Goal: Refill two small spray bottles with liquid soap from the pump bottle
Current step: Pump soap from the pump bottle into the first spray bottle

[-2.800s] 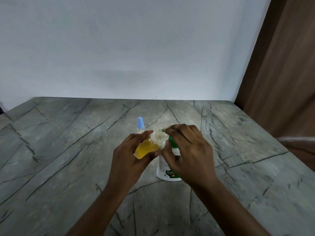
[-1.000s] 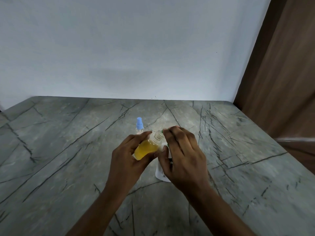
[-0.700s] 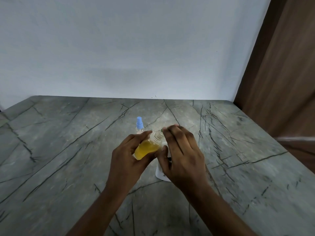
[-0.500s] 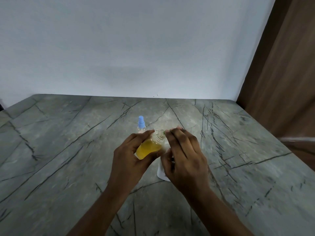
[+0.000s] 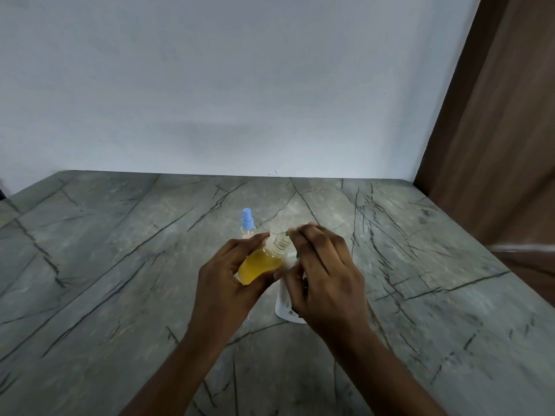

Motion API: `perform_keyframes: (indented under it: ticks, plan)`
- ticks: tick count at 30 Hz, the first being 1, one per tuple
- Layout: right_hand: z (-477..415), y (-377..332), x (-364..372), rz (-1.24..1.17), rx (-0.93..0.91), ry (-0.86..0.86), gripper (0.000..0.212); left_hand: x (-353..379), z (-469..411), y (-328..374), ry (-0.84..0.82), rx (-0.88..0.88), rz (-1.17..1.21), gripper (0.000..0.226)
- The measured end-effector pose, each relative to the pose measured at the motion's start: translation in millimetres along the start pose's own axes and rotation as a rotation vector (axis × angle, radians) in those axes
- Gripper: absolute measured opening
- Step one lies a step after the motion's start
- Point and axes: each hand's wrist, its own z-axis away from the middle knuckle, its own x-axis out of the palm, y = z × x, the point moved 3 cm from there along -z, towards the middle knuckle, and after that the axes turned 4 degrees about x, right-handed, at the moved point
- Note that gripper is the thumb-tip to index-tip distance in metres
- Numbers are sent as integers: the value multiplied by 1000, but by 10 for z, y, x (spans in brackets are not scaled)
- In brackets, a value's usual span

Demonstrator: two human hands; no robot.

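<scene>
- The grey stone countertop with dark veins [image 5: 120, 280] runs back to the plain white wall [image 5: 210, 85]; the brown wooden panel [image 5: 495, 115] stands at its right rear edge.
- The white plastic pump bottle with a green pump head [image 5: 283, 307] stands on the countertop near the middle, mostly hidden beneath the right hand [image 5: 324, 274].
- The small clear spray bottle holding yellow liquid [image 5: 261, 262] is held off the countertop in the left hand [image 5: 228, 283], just left of the pump bottle, tilted with its open neck up and to the right, next to the right hand's fingertips [image 5: 295, 232].
- The small clear spray bottle with a blue nozzle [image 5: 247, 222] stands upright on the countertop behind the left hand.
</scene>
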Motion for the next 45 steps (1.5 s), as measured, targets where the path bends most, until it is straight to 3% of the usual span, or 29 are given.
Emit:
perform_keyframes:
  ticks: [11, 45]
  plan:
    - [89, 4, 51, 16, 16, 30, 30, 10, 12, -26, -13, -19, 3, 53]
    - [-19, 13, 13, 36, 8, 38, 32, 6, 14, -9, -11, -2, 6, 57]
